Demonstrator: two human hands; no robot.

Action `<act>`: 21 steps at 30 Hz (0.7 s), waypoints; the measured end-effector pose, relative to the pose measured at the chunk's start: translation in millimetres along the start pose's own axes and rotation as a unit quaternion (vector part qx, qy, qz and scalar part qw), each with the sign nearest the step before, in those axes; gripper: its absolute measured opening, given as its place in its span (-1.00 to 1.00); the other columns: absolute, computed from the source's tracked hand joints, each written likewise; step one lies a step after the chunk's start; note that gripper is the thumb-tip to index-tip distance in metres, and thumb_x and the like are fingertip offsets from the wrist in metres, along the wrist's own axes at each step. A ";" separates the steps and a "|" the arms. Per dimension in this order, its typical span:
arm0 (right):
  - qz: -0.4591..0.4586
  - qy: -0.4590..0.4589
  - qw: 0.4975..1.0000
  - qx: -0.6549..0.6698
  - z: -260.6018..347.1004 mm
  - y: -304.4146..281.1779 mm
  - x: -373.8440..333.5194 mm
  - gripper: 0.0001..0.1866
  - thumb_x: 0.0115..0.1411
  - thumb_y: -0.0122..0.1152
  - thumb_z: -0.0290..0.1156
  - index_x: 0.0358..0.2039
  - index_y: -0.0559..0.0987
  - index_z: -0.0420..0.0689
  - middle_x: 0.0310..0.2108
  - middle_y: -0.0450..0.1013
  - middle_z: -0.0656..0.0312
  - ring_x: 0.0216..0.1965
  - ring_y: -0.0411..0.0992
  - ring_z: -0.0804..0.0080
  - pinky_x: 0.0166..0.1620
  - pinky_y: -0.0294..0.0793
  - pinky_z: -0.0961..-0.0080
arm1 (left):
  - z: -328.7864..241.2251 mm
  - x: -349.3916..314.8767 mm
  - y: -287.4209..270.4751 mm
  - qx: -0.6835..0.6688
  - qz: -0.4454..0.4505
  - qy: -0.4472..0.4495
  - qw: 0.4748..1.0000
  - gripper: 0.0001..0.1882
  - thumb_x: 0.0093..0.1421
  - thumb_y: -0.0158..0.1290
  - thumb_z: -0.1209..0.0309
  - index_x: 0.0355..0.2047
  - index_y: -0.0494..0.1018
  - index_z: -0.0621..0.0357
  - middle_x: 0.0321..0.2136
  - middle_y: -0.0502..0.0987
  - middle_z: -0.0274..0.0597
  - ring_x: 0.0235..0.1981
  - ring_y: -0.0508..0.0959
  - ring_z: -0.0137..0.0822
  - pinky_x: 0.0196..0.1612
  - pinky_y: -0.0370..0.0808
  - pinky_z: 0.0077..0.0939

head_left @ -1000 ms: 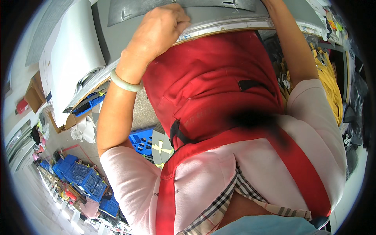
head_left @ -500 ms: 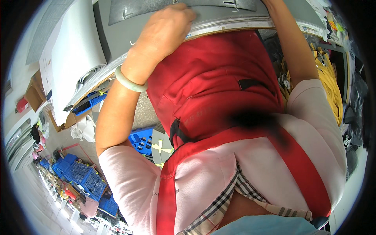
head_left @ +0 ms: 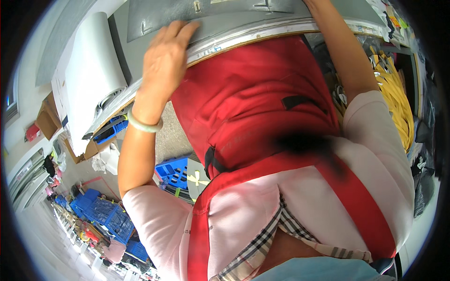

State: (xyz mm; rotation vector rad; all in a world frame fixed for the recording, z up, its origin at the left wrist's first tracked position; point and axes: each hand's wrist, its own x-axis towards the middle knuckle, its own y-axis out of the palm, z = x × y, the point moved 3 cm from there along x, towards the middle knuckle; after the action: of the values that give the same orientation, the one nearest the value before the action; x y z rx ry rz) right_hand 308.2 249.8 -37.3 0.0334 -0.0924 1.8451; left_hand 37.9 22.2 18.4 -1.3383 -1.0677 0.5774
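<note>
My left hand [head_left: 166, 58] lies at the near edge of the table, its fingers stretched out toward a dark grey flat panel [head_left: 168, 18] and nothing visible in them. The panel has white corner-shaped marks and small light slots, and rests on a grey sheet [head_left: 211, 29] that covers the table. A pale bangle circles my left wrist. At the top edge of the picture, my right hand [head_left: 317, 3] is mostly cut off beside the panel's right end, so its fingers are hidden.
A roll of pale sheet material [head_left: 93, 61] lies on the table's left. Below the table stand a blue plastic crate [head_left: 174, 172] and cardboard boxes [head_left: 48, 116]. Yellow strips [head_left: 393, 93] hang in a bundle at the right. Blue baskets [head_left: 105, 213] stand farther left.
My left hand has moved left and toward me along the table edge, and its curled fingers have straightened. My right hand has shifted slightly left and up.
</note>
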 end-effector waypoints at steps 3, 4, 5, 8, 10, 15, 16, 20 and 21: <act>0.000 -0.007 1.000 0.021 -1.8 2.5 1.8 -0.80 0.34 0.34 -0.26 -0.25 0.60 -0.12 -0.38 0.52 0.38 -0.39 0.42 0.64 -0.31 0.40 0.64 | 11.7 -7.5 -9.3 -0.004 0.028 -0.078 0.997 -0.51 0.01 0.11 0.64 0.01 0.56 0.12 -0.10 0.57 -0.16 -0.04 0.56 -0.03 0.06 0.52 -0.21; -0.005 -0.004 0.999 0.032 -1.5 1.9 3.0 -0.81 0.35 0.32 -0.27 -0.25 0.60 -0.11 -0.37 0.52 0.38 -0.39 0.43 0.63 -0.30 0.42 0.64 | 9.3 -4.2 -8.7 -0.007 0.003 -0.050 0.999 -0.51 0.01 0.11 0.64 0.01 0.56 0.12 -0.10 0.57 -0.16 -0.04 0.56 -0.03 0.06 0.52 -0.21; -0.009 -0.003 0.999 0.041 0.6 -0.4 5.0 -0.83 0.36 0.31 -0.28 -0.24 0.59 -0.11 -0.37 0.53 0.38 -0.39 0.45 0.63 -0.30 0.43 0.64 | 4.6 1.4 -4.6 -0.020 -0.003 -0.028 0.999 -0.52 0.00 0.13 0.62 0.00 0.56 0.12 -0.08 0.58 -0.14 -0.04 0.56 -0.03 0.07 0.53 -0.21; -0.037 0.022 0.988 0.152 12.7 -19.2 9.8 -0.86 0.38 0.28 -0.30 -0.21 0.59 -0.09 -0.36 0.55 0.36 -0.39 0.48 0.60 -0.29 0.48 0.63 | -24.8 37.7 21.7 -0.068 -0.061 0.061 0.994 -0.56 0.01 0.13 0.60 -0.04 0.57 0.13 -0.09 0.59 -0.06 -0.07 0.58 0.00 0.03 0.55 -0.20; -0.050 -0.021 0.983 0.175 30.3 -43.3 12.0 -0.87 0.39 0.26 -0.31 -0.19 0.58 -0.09 -0.34 0.56 0.36 -0.37 0.50 0.59 -0.26 0.50 0.61 | -51.7 77.3 44.9 -0.108 -0.102 0.107 0.983 -0.67 0.09 0.03 0.60 -0.12 0.58 0.17 -0.16 0.59 -0.06 -0.12 0.58 0.00 -0.03 0.56 -0.19; -0.128 -0.128 0.960 0.212 63.2 -109.5 -7.3 -0.86 0.42 0.20 -0.30 -0.13 0.58 -0.07 -0.25 0.56 0.36 -0.27 0.52 0.60 -0.14 0.51 0.60 | -122.1 183.0 92.7 -0.149 -0.011 0.130 0.980 -0.53 0.09 0.17 0.51 0.06 0.54 0.04 0.02 0.55 -0.06 0.04 0.53 0.02 0.09 0.52 -0.19; -0.134 -0.135 0.960 0.203 63.8 -115.6 -15.0 -0.86 0.42 0.20 -0.30 -0.13 0.58 -0.07 -0.25 0.56 0.36 -0.27 0.52 0.60 -0.14 0.51 0.60 | -137.1 200.8 99.9 -0.142 -0.009 0.135 0.981 -0.54 0.10 0.16 0.51 0.06 0.53 0.06 0.02 0.55 -0.06 0.04 0.53 0.01 0.09 0.52 -0.19; -0.183 -0.123 0.961 0.166 54.8 -126.6 -44.6 -0.88 0.42 0.21 -0.30 -0.15 0.57 -0.05 -0.30 0.54 0.41 -0.32 0.48 0.65 -0.20 0.47 0.63 | -168.9 251.4 131.7 -0.119 0.029 0.101 0.987 -0.58 0.15 0.14 0.50 0.07 0.51 0.13 0.00 0.55 -0.06 0.03 0.53 -0.04 0.07 0.52 -0.21; -0.164 -0.125 0.959 0.196 50.4 -125.7 -49.3 -0.88 0.42 0.21 -0.30 -0.16 0.57 -0.04 -0.32 0.53 0.43 -0.34 0.46 0.67 -0.22 0.45 0.64 | -168.2 258.7 140.1 -0.121 0.038 0.083 0.988 -0.58 0.16 0.13 0.50 0.07 0.51 0.14 -0.01 0.55 -0.06 0.02 0.53 -0.05 0.06 0.52 -0.22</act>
State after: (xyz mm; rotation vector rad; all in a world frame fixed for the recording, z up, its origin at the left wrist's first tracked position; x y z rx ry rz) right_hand 441.3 232.4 15.2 0.5301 0.1014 1.4936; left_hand 330.4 187.9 -24.0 -1.6154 -0.9753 0.3931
